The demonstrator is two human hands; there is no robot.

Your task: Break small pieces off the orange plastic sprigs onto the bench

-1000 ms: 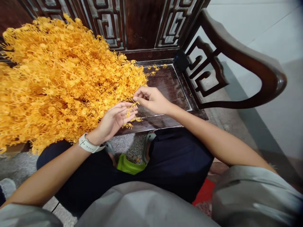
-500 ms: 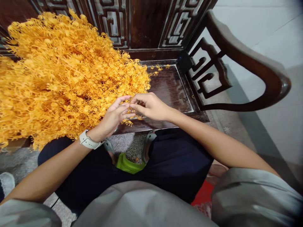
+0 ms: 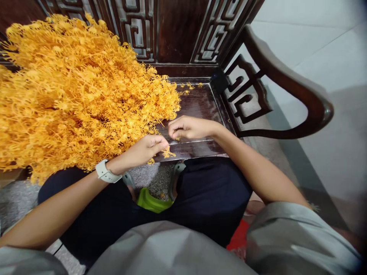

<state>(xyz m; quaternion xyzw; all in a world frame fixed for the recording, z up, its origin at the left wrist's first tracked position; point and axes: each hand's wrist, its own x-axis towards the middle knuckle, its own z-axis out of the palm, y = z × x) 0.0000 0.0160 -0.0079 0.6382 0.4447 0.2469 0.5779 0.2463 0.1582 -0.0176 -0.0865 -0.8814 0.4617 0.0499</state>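
A large heap of yellow artificial flower sprays (image 3: pixel 94 91) fills the left part of a dark wooden bench (image 3: pixel 197 101). Near the bench's front edge, my left hand (image 3: pixel 147 148) is closed in a pinch, a small yellow flower piece (image 3: pixel 168 152) at its fingertips. My right hand (image 3: pixel 190 127) is just beyond it and to the right, its fingers curled together over the seat. A bit of yellow flower (image 3: pixel 177 138) shows under those fingertips, mostly hidden by them. The two hands are apart.
Loose yellow flower bits (image 3: pixel 189 87) lie at the back of the seat. A curved wooden armrest (image 3: pixel 301 91) bounds the right side, and a carved backrest (image 3: pixel 174 34) stands behind. Below, between my legs, is a bright green plastic object (image 3: pixel 153 202).
My hands were together at the fingertips and have separated. The left turned over and closed, moving slightly nearer me; the right shifted a little right. The view moved slightly.
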